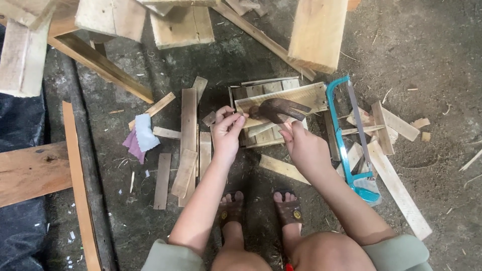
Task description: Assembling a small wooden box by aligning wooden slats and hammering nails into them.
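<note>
Pinching plank [281,98] edge, left hand [227,133] | right hand [304,145] gripping hammer [278,108]

Dirt floor [432,55] strewn with wood offcuts [188,140], hacksaw [346,140].

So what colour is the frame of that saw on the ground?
Bright blue, the saw frame; clearest in the head view, right of the hammer.
</note>
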